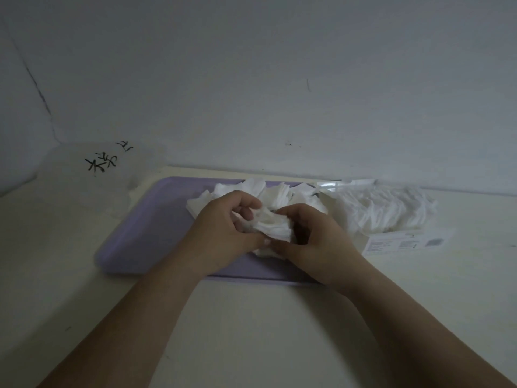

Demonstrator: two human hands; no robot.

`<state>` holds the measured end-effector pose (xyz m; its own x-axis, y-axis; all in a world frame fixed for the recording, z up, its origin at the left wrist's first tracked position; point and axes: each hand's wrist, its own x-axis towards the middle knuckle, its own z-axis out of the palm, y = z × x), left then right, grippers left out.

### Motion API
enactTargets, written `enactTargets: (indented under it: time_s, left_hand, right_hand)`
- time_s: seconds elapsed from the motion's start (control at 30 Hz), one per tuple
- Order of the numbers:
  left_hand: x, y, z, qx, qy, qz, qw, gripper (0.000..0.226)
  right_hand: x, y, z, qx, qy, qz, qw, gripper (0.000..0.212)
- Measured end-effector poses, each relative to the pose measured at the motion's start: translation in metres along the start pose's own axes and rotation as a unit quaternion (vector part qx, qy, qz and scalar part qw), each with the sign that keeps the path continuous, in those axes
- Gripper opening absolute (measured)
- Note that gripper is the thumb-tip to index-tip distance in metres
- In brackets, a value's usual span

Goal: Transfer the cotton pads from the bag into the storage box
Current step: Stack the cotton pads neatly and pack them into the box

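The left hand (223, 231) and right hand (316, 245) are together pinching a soft, featherlight stack of white square cotton pads (272, 226); squeezing its opposite edges is probably stopping it fanning apart.

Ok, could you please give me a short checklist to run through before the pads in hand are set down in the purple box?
1. Grip secure: left hand and right hand both pinch the bundle of cotton pads: ok.
2. Bundle above the purple box, not the table: ok.
3. Bundle squared up: its edges look ragged: not ok.
4. Room in the box: its left part is bare, and loose pads lie at the far side: ok.
5. Bag emptied: there are pads inside it: not ok.
6. Box floor clean: the picture is too dim: cannot tell.
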<state>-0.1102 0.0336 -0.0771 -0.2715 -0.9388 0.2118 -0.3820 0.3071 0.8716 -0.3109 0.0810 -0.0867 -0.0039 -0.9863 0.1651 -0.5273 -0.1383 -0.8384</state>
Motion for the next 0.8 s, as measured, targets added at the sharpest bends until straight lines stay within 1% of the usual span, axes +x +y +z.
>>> enactTargets:
  time_s: [0.07,0.1,0.13,0.2,0.27,0.3,0.37,0.43,0.5,0.53,0.57,0.6,0.63,0.67,0.7,0.73,0.8]
  left_hand:
    - [-0.001,-0.001,-0.002,-0.016,-0.041,-0.028,0.999,0.074]
    - [-0.001,-0.002,-0.001,-0.035,-0.069,-0.041,0.996,0.081]
    - [-0.002,-0.003,0.0,-0.049,-0.093,-0.045,0.993,0.081]
    - [-0.004,-0.001,0.003,-0.04,-0.115,-0.034,0.992,0.064]
    - [-0.007,0.004,0.005,-0.038,-0.11,-0.019,0.993,0.048]
    - [-0.008,0.008,0.007,-0.043,-0.104,-0.019,0.993,0.044]
    - [-0.011,0.012,0.008,-0.053,-0.098,-0.027,0.993,0.044]
    - [-0.012,0.017,0.01,-0.062,-0.106,-0.028,0.992,0.049]
    - [-0.012,0.021,0.01,-0.095,-0.111,-0.03,0.989,0.047]
    - [-0.01,0.022,0.009,-0.112,-0.097,-0.04,0.988,0.042]
    - [-0.007,0.022,0.006,-0.107,-0.062,-0.049,0.991,0.037]
    - [-0.003,0.019,0.001,-0.079,-0.007,-0.051,0.996,0.03]
    - [0.002,0.014,-0.006,-0.027,0.06,-0.05,0.997,0.025]
    - [0.007,0.005,-0.014,0.036,0.123,-0.045,0.991,0.023]
    - [0.012,-0.007,-0.023,0.12,0.162,-0.041,0.979,0.023]
    - [0.016,-0.018,-0.031,0.205,0.17,-0.04,0.963,0.027]
    - [0.02,-0.036,-0.041,0.331,0.118,-0.064,0.934,0.035]
  right_hand:
    - [-0.001,0.001,-0.001,0.006,-0.014,0.004,1.0,0.044]
    - [-0.002,0.001,-0.002,0.005,-0.023,0.005,1.0,0.044]
    - [-0.003,0.0,-0.002,0.006,-0.03,0.004,1.0,0.046]
    - [-0.005,-0.003,-0.001,0.014,-0.033,0.004,0.999,0.052]
    - [-0.008,-0.007,0.002,0.031,-0.041,0.017,0.999,0.058]
    - [-0.01,-0.01,0.003,0.047,-0.052,0.023,0.997,0.063]
    - [-0.011,-0.013,0.008,0.076,-0.076,0.025,0.994,0.074]
    - [-0.011,-0.013,0.01,0.091,-0.072,0.022,0.993,0.078]
    - [-0.01,-0.013,0.01,0.089,-0.048,0.031,0.994,0.077]
    - [-0.009,-0.012,0.01,0.078,-0.028,0.04,0.996,0.073]
    - [-0.009,-0.012,0.011,0.062,-0.007,0.041,0.997,0.068]
    - [-0.009,-0.012,0.012,0.043,0.012,0.035,0.998,0.062]
    - [-0.01,-0.013,0.013,0.024,0.025,0.026,0.999,0.057]
    - [-0.01,-0.013,0.014,0.01,0.032,0.021,0.999,0.053]
    - [-0.011,-0.013,0.014,0.004,0.035,0.018,0.999,0.051]
    - [-0.011,-0.013,0.014,0.004,0.038,0.018,0.999,0.05]
    - [-0.01,-0.012,0.013,0.004,0.044,0.021,0.999,0.05]
